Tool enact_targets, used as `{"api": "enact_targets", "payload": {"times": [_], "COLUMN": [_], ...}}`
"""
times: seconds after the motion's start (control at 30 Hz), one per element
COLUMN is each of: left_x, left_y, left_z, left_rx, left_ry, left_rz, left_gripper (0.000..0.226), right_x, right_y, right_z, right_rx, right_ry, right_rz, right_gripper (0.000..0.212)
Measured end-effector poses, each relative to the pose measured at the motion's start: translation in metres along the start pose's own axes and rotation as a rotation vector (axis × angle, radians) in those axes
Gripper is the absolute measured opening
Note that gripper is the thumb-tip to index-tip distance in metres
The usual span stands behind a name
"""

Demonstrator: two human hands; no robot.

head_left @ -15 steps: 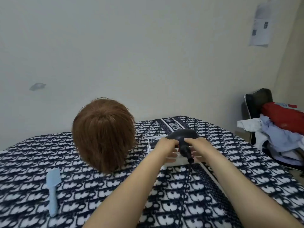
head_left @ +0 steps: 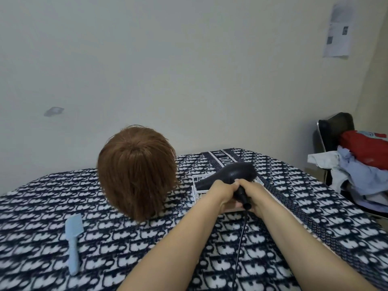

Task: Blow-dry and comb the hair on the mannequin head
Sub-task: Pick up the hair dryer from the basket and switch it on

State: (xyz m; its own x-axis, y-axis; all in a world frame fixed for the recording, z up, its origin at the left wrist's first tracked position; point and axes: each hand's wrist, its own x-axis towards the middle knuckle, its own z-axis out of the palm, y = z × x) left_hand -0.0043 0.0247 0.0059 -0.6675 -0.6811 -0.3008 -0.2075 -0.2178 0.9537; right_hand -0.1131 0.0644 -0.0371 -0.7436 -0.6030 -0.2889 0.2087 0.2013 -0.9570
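Left hand [head_left: 223,191], right hand [head_left: 255,195] — both gripping hair dryer [head_left: 235,172], comb [head_left: 72,244] untouched

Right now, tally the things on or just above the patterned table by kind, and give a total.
mannequin head: 1
hair dryer: 1, gripped by the left hand and the right hand
comb: 1
white basket: 1
Total: 4

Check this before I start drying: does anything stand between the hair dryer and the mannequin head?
Nothing visible does. Only patterned cloth separates the hair dryer from the mannequin head; the comb lies nearer, off that line.
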Motion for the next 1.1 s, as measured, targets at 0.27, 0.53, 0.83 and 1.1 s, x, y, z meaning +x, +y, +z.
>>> {"api": "enact_targets", "payload": {"times": [0.27,0.53,0.83,1.1], "left_x": [-0.010,-0.028,-0.039,-0.048], "left_y": [0.011,0.015,0.006,0.010], "left_z": [-0.014,-0.034,-0.052,-0.067], "left_rx": [0.019,0.028,0.121,-0.310], "left_ry": [-0.041,0.025,0.060,-0.197], "left_rz": [0.181,0.367,0.474,0.110], "left_gripper": [0.012,0.030,0.036,0.024], "right_x": [-0.014,-0.025,-0.040,-0.059], "right_y": [-0.019,-0.025,-0.023,-0.022], "right_z": [0.010,0.028,0.046,0.062], "right_rx": [0.099,0.196,0.370,0.343], "right_ry": [-0.044,-0.131,-0.164,-0.230], "right_rz": [-0.177,-0.300,-0.404,-0.489], "right_gripper": [0.016,0.028,0.029,0.047]}}
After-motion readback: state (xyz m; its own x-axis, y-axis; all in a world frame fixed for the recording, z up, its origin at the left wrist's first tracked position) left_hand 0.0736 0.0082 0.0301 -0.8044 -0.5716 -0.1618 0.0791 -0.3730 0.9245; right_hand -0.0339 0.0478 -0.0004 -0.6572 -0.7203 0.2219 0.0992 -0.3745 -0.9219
